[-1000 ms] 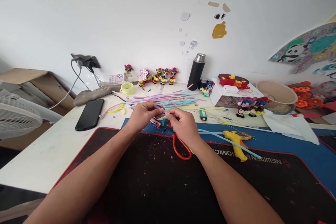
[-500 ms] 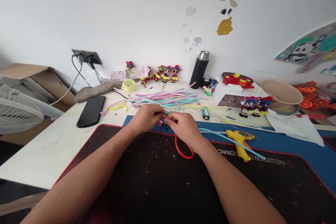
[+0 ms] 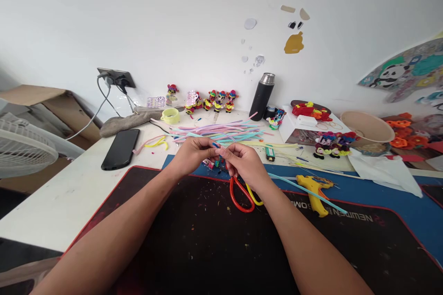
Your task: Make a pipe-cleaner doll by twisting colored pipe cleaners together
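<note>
My left hand (image 3: pixel 194 156) and my right hand (image 3: pixel 244 162) meet fingertip to fingertip above the far edge of the black desk mat. Between the pinched fingers shows a small blue piece (image 3: pixel 216 145), perhaps a bit of pipe cleaner; most of it is hidden. Scissors (image 3: pixel 241 199) with one red and one yellow handle lie under my right hand, their blades out of sight. Small colourful bits (image 3: pixel 209 163) lie just below the fingertips. Behind the hands is a pile of pastel pipe cleaners (image 3: pixel 221 130) in pink, lilac and aqua.
A yellow glue gun (image 3: pixel 315 192) rests at right with an aqua pipe cleaner (image 3: pixel 308 189) across it. A black phone (image 3: pixel 120 149) lies at left, near a white fan (image 3: pixel 26 152). A black thermos (image 3: pixel 262 97) and several small fuzzy figures (image 3: pixel 220 101) stand by the wall.
The view has tilted up slightly. My right hand's fingers have shifted around the small blue piece, and more of the scissors' yellow handle shows. Both hands stay together.
</note>
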Tool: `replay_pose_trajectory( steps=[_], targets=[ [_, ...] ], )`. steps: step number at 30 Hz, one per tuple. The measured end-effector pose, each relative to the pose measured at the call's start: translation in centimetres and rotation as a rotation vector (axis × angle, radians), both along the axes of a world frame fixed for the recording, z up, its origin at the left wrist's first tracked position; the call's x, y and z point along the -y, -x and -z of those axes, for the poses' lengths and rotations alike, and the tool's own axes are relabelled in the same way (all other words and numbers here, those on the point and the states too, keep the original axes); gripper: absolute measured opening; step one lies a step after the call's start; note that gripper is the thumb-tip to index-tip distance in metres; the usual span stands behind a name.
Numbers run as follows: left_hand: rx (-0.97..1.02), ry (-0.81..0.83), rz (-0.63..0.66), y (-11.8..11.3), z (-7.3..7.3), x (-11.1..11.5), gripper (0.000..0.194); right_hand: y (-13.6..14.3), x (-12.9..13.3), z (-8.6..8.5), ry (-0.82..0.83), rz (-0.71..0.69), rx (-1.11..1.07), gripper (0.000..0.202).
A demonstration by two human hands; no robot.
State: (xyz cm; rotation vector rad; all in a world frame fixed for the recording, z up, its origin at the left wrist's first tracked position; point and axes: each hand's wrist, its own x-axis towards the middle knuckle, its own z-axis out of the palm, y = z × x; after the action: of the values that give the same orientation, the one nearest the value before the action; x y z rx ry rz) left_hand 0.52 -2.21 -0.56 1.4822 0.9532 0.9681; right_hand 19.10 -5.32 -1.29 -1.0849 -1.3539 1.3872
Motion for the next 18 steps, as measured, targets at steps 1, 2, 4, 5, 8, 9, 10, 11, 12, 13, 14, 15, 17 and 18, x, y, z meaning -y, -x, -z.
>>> replay_pose_trajectory(
  steps=[1,2,4,5,8,9,10,11,12,13,14,15,17,18],
  targets=[
    [0.012,0.012,0.007,-0.03,0.00,0.03,0.033,0.00,0.01,-0.04,0.017,-0.012,-0.026,0.042],
    [0.024,0.022,0.013,-0.04,0.03,0.06,0.034,0.02,0.03,-0.09,0.033,-0.022,-0.048,0.043],
    [0.048,0.036,0.016,-0.05,0.10,0.10,0.034,0.05,0.10,-0.19,0.059,-0.037,-0.076,0.044],
    [0.058,0.038,0.016,-0.05,0.14,0.11,0.034,0.05,0.13,-0.22,0.068,-0.042,-0.083,0.044],
    [0.067,0.027,0.017,-0.06,0.17,0.16,0.034,0.00,0.09,-0.15,0.076,-0.051,-0.083,0.045],
    [0.062,0.024,0.020,-0.06,0.15,0.18,0.034,-0.03,0.05,-0.09,0.077,-0.054,-0.082,0.045],
    [0.057,0.022,0.023,-0.08,0.12,0.20,0.034,-0.06,0.00,-0.02,0.082,-0.055,-0.081,0.045],
    [0.052,0.022,0.028,-0.09,0.09,0.22,0.035,-0.09,-0.04,0.04,0.088,-0.058,-0.082,0.045],
    [0.050,0.025,0.033,-0.10,0.05,0.24,0.035,-0.11,-0.07,0.08,0.095,-0.061,-0.083,0.045],
    [0.049,0.031,0.039,-0.11,0.02,0.26,0.036,-0.13,-0.09,0.10,0.102,-0.065,-0.086,0.045],
    [0.051,0.038,0.045,-0.12,0.01,0.28,0.036,-0.15,-0.09,0.10,0.107,-0.069,-0.085,0.045],
    [0.053,0.046,0.051,-0.12,0.00,0.28,0.036,-0.16,-0.09,0.09,0.108,-0.073,-0.081,0.045],
    [0.056,0.061,0.064,-0.09,0.01,0.27,0.037,-0.21,-0.10,0.03,0.108,-0.079,-0.067,0.045],
    [0.058,0.067,0.070,-0.06,0.01,0.25,0.037,-0.24,-0.12,0.01,0.109,-0.079,-0.061,0.046]
  ],
)
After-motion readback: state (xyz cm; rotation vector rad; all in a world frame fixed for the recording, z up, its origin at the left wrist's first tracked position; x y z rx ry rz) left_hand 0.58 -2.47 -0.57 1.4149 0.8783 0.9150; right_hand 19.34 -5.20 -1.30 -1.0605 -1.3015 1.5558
